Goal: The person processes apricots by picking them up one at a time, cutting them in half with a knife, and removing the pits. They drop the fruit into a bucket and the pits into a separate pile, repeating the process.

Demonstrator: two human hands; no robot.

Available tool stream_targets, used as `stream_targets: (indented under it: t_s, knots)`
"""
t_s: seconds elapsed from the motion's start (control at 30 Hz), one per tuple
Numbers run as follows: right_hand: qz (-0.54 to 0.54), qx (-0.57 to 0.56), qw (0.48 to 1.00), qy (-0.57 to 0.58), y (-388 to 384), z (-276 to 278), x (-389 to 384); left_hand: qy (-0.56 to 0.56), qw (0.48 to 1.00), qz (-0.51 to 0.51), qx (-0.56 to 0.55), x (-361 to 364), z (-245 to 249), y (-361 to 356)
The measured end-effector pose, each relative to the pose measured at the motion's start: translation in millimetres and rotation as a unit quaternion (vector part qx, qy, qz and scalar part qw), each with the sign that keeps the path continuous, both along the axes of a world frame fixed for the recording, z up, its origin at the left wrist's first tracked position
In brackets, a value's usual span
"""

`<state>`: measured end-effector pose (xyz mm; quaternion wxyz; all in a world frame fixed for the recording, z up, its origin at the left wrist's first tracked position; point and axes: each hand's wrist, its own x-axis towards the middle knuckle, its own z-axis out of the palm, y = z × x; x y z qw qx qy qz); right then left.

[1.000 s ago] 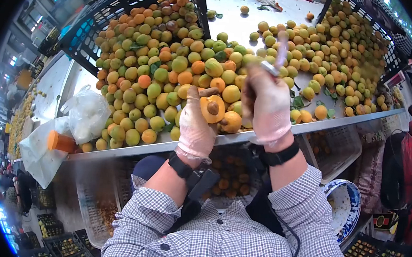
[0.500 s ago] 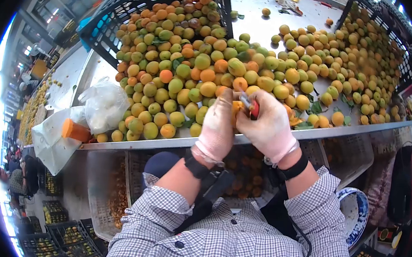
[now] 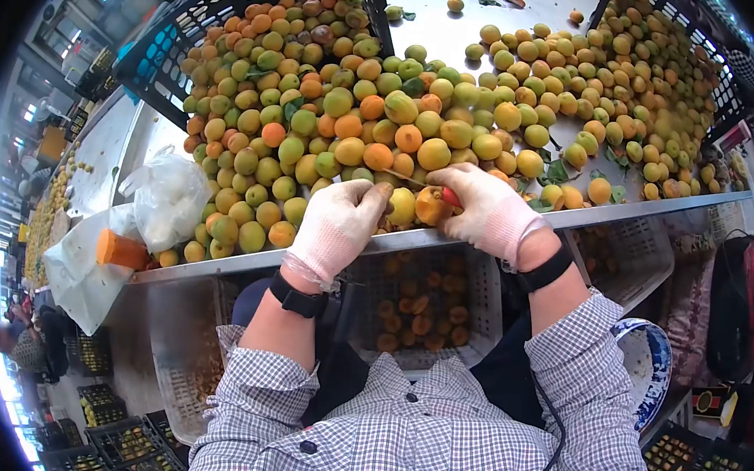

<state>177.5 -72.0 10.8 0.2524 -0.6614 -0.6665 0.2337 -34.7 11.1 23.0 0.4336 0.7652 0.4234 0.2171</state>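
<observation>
My right hand (image 3: 494, 212), in a pale glove, grips a red-handled knife (image 3: 450, 196); its thin blade points left over the fruit. An orange apricot (image 3: 432, 206), cut surface partly visible, sits against the same hand's fingers. My left hand (image 3: 339, 225), gloved too, has its thumb and fingers drawn together at the table edge; whatever is between them is hidden. Its fingertips look brown-stained. A whole yellow apricot (image 3: 402, 206) lies between the two hands. Beyond them spreads a large heap of green, yellow and orange apricots (image 3: 348, 151).
Black crates (image 3: 379, 11) lie tipped behind the heap. A metal edge (image 3: 290, 255) runs along the table front. Below it stands a crate with halved apricots (image 3: 419, 315). At left are a clear plastic bag (image 3: 168, 199) and an orange container (image 3: 122, 250); a blue-white basin (image 3: 652, 367) is at lower right.
My hands were together around a cut fruit and the knife; now they are apart. The left has moved left and down, while the right keeps the knife. The camera view has shifted slightly.
</observation>
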Motion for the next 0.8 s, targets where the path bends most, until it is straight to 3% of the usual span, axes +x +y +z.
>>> stream_targets:
  t_s: [0.03,0.17,0.23,0.27,0.33,0.37,0.47,0.5,0.53,0.57,0.6,0.63,0.7,0.8]
  knots:
    - [0.000,0.000,1.000,0.000,2,-2,-1,0.012,0.997,0.004,-0.072,0,0,0]
    - [0.007,0.010,1.000,0.001,5,-3,2,0.005,0.996,-0.004,-0.092,-2,-2,0]
    - [-0.061,-0.038,0.984,0.164,7,0,6,-0.029,0.997,0.019,-0.071,-1,-3,1]
    - [-0.059,0.011,0.986,0.157,7,-9,6,-0.048,0.996,0.025,-0.064,-2,-14,6]
    - [-0.061,-0.067,0.987,0.132,8,-3,1,-0.030,0.999,0.011,0.001,-3,-9,4]
    - [-0.067,-0.049,0.991,0.106,7,-1,-5,-0.024,0.999,-0.013,0.021,-2,-7,2]
    - [-0.052,0.002,0.997,0.048,13,-28,0,-0.036,0.998,-0.036,-0.045,4,-25,6]
    - [-0.063,0.029,0.995,0.065,15,-39,1,-0.041,0.971,-0.178,0.152,-10,-67,33]
    - [-0.066,0.006,0.996,0.054,16,-35,2,-0.038,0.994,-0.091,-0.037,13,-21,2]
    - [-0.058,0.005,0.997,0.043,23,-41,-1,-0.020,0.995,-0.095,0.030,11,-40,13]
    - [-0.098,0.008,0.990,0.104,21,-46,-3,-0.023,0.989,-0.106,0.102,13,-48,13]
    - [-0.126,0.017,0.978,0.168,18,-48,-6,-0.033,0.986,-0.125,0.107,17,-48,12]
    - [-0.180,0.036,0.973,0.137,-5,-26,-9,0.050,0.952,-0.127,0.276,24,-44,8]
    - [-0.226,0.025,0.967,0.118,-15,-28,-3,0.102,0.949,-0.138,0.266,43,-36,3]
